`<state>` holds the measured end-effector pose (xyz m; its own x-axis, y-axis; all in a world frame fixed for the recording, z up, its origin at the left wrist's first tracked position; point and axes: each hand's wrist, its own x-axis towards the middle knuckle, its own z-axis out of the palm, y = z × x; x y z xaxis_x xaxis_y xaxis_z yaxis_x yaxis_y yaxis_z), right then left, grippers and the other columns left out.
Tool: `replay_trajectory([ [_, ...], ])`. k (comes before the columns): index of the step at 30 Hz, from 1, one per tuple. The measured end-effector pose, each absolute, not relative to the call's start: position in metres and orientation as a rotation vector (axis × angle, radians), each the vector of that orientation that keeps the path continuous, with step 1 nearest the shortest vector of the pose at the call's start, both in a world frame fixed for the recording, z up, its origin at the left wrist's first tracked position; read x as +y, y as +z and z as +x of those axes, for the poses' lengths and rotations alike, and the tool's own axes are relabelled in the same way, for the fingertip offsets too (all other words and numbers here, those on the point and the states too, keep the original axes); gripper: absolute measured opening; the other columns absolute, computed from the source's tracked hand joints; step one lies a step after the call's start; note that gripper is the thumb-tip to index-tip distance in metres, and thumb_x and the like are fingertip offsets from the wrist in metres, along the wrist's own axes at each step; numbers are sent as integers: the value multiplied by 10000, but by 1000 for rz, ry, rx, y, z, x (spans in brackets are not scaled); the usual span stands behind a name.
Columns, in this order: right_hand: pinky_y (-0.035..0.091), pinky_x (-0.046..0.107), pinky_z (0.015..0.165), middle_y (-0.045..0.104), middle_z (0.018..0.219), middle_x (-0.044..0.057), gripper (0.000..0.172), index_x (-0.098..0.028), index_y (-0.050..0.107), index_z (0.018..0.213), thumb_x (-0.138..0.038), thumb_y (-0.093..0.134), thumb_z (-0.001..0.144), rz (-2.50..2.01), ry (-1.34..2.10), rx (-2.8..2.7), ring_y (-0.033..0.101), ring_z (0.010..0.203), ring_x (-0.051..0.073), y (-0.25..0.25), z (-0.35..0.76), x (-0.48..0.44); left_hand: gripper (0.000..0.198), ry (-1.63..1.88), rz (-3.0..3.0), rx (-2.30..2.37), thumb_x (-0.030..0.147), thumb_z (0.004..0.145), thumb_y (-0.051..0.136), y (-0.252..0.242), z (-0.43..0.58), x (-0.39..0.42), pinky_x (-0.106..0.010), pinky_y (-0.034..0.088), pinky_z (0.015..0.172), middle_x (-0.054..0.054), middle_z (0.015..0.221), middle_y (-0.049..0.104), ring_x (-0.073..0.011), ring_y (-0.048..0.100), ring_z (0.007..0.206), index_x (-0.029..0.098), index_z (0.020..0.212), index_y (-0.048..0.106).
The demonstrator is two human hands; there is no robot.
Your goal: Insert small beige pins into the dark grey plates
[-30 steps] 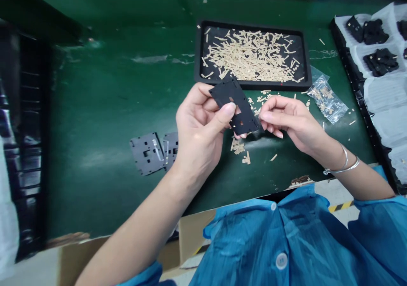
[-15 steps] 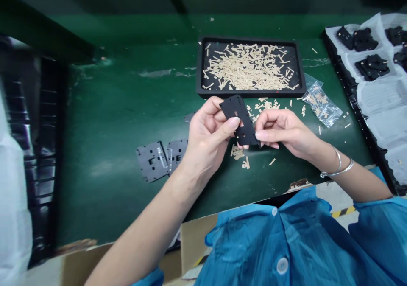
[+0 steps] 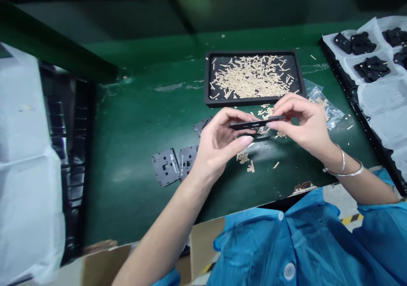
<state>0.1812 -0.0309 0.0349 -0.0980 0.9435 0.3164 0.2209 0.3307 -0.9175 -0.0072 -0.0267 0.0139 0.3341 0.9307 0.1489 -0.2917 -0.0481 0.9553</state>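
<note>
A flat black plastic plate [image 3: 251, 125] with cutouts is held up above the table, seen almost edge-on. My right hand [image 3: 303, 118] pinches its right end between thumb and fingers. The curled fingers of my left hand [image 3: 219, 139] are about the plate's left end, while the thumb sits just below it. Under the hands, small beige strips [image 3: 242, 157] lie scattered on the green table. Left of my left hand are more black plates [image 3: 165, 167], some with a pale, shiny strip, partly covered by my wrist.
Behind my hands stands a black tray [image 3: 208, 78] heaped with beige strips. A clear plastic bag [image 3: 333, 113] lies right of it. At the right edge, a lined compartment tray [image 3: 378, 95] holds black parts. White sheeting [image 3: 28, 171] and black trays [image 3: 71, 180] are at the left.
The black plate has turned from showing its broad face to nearly edge-on. My right hand has moved up and right, now gripping its right end; my left thumb has come off its face.
</note>
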Motion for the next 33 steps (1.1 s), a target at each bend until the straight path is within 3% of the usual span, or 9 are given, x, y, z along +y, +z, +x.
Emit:
replay_trajectory([
  [3,395,284,564,640,729,15,170,-211,674,655,-320,753,759,-1005,810,-1788,524,668,140,35,185,-28,320,982,1312,713,397,764,746,18,-10,-26,-278,557,805,-78,972,710,-202,679,934,191,1001,688],
  [6,424,301,618,633,717,8,119,-220,685,662,-240,727,772,-933,786,-1899,532,694,147,32,183,-29,268,764,1326,720,385,799,717,19,-10,-25,-255,534,693,-56,857,703,-162,660,743,183,974,701],
  [8,422,287,605,630,720,5,94,-217,691,679,-211,726,767,-921,799,-1881,535,703,143,31,181,-30,265,735,1292,670,411,826,684,17,-9,-25,-234,497,597,-40,781,678,-131,602,632,178,949,705],
  [10,405,262,564,638,763,7,45,-209,701,729,-214,739,754,-951,858,-1804,540,710,135,32,180,-31,259,809,1269,643,407,827,684,13,-8,-26,-215,474,565,-35,807,671,-123,589,647,194,974,706],
  [15,416,248,582,633,804,10,152,-184,673,800,-330,710,784,-1024,1106,-1542,550,725,125,38,181,-33,341,949,1304,679,374,808,712,8,-9,-28,-253,540,757,-67,1041,695,-186,667,925,243,1121,677],
  [21,406,240,582,609,739,-2,242,-171,636,731,-386,743,759,-1032,1228,-1473,540,695,114,41,179,-35,371,981,1397,753,403,796,722,9,-8,-30,-308,529,913,-79,1107,697,-224,651,1060,227,1119,677],
  [33,387,218,535,592,687,-15,258,-162,604,682,-371,738,756,-1055,1287,-1472,512,635,91,42,176,-35,385,941,1469,791,406,811,709,15,-8,-33,-357,487,1001,-77,1172,669,-242,622,1122,215,1138,641],
])
